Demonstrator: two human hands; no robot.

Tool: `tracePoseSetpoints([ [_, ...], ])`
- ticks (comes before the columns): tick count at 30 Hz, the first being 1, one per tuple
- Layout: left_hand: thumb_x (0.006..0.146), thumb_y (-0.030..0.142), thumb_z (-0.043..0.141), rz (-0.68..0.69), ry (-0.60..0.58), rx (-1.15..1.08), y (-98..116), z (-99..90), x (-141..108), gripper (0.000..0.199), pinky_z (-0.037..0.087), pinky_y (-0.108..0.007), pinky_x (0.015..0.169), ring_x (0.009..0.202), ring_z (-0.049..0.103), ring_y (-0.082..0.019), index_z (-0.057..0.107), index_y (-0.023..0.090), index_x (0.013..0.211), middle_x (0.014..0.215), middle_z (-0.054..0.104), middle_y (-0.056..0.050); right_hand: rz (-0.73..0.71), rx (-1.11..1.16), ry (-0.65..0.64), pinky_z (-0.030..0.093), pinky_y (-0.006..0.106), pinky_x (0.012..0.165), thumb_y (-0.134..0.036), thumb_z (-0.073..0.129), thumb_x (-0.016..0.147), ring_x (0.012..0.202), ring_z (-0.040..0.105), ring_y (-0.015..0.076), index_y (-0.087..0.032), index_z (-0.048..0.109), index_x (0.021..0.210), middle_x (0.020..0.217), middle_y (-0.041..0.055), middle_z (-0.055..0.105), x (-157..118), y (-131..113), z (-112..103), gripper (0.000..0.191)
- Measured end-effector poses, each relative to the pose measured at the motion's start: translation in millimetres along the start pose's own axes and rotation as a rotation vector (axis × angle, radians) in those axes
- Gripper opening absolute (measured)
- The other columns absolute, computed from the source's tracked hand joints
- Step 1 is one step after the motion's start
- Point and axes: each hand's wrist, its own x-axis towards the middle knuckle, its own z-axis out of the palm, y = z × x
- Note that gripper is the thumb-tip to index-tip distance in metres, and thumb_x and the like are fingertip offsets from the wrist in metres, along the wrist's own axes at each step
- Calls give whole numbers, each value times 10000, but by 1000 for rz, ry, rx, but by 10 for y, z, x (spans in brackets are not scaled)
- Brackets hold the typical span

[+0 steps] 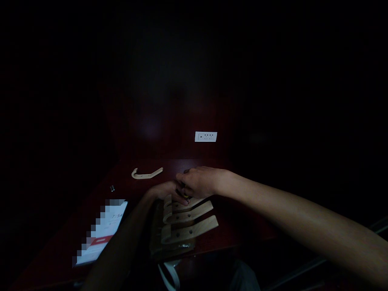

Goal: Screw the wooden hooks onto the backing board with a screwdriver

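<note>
Several pale wooden hooks lie side by side on a brown board (pixel 156 248): the nearest hook (pixel 183 235), the middle hook (pixel 197 212) and the farthest hook (pixel 178 207), which is partly covered by my hands. Two dark holes show in each of the nearer two. Bent over the farthest hook, my left hand (pixel 166 189) has its fingers closed down at it, their tips partly hidden. My right hand (pixel 200 181) is closed above, wrapped around what looks like a small screwdriver (pixel 186 196); only a yellow bit and a thin tip near the hook show.
Another wooden hook (pixel 147 176) lies farther back on the dark red table (pixel 212 240). Small metal pieces (pixel 112 188) are at the left, behind a lit phone (pixel 106 234). A white socket plate (pixel 205 136) is on the back wall. Surroundings are very dark.
</note>
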Motion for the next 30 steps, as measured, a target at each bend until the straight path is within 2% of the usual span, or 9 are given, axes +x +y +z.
tracePoseSetpoints([
  [4, 606, 365, 773, 18, -10, -6, -23, -5, 15, 297, 434, -262, 738, 856, 596, -201, 712, 177, 827, 869, 689, -30, -35, -13, -35, 442, 274, 556, -279, 470, 877, 734, 647, 207, -140, 600, 1070, 904, 120, 683, 13, 5, -2, 271],
  [8, 603, 373, 779, 30, -21, -60, -60, 9, 36, 343, 440, -255, 723, 836, 604, -190, 709, 152, 857, 886, 691, -50, 36, -75, -27, 438, 290, 548, -354, 469, 875, 737, 651, 238, -97, 638, 992, 876, 165, 677, 35, 3, -4, 329],
  [11, 626, 370, 768, 29, -34, -41, -34, 15, 26, 305, 439, -250, 710, 793, 606, -173, 711, 154, 834, 851, 692, -43, 48, -41, -28, 441, 294, 558, -377, 461, 871, 751, 650, 236, -120, 604, 1063, 908, 152, 677, 16, 8, 3, 351],
  [14, 621, 359, 770, 31, -14, -6, 29, 17, 3, 288, 445, -266, 750, 829, 605, -183, 713, 172, 832, 862, 691, -28, 9, 13, -15, 439, 275, 568, -347, 458, 876, 758, 646, 208, -160, 560, 1124, 937, 115, 679, -19, 8, 12, 326],
  [18, 590, 342, 787, 48, 34, -14, 84, 21, -11, 344, 443, -288, 795, 896, 594, -204, 709, 184, 885, 887, 689, -17, -47, 3, 3, 439, 282, 570, -305, 449, 891, 749, 646, 210, -153, 575, 1106, 922, 119, 683, -22, 0, 30, 291],
  [22, 609, 346, 775, 50, -30, -25, 102, 24, -21, 357, 434, -268, 727, 813, 598, -187, 710, 156, 905, 842, 691, -35, 14, -49, 6, 443, 314, 583, -353, 403, 911, 749, 647, 238, -109, 612, 1064, 893, 160, 679, 6, 5, 38, 356],
  [26, 620, 355, 767, 45, -29, -28, 119, 25, -37, 327, 427, -271, 734, 802, 594, -182, 718, 150, 871, 830, 689, -33, 8, -6, 8, 444, 306, 602, -377, 426, 895, 770, 640, 224, -151, 569, 1107, 940, 135, 672, -19, 17, 15, 341],
  [30, 614, 354, 772, 40, -18, -28, 136, 20, -40, 305, 420, -271, 755, 827, 589, -188, 720, 164, 847, 844, 687, -26, -44, 23, 24, 442, 290, 615, -324, 423, 906, 790, 638, 208, -170, 553, 1091, 957, 117, 667, -44, 20, 1, 273],
])
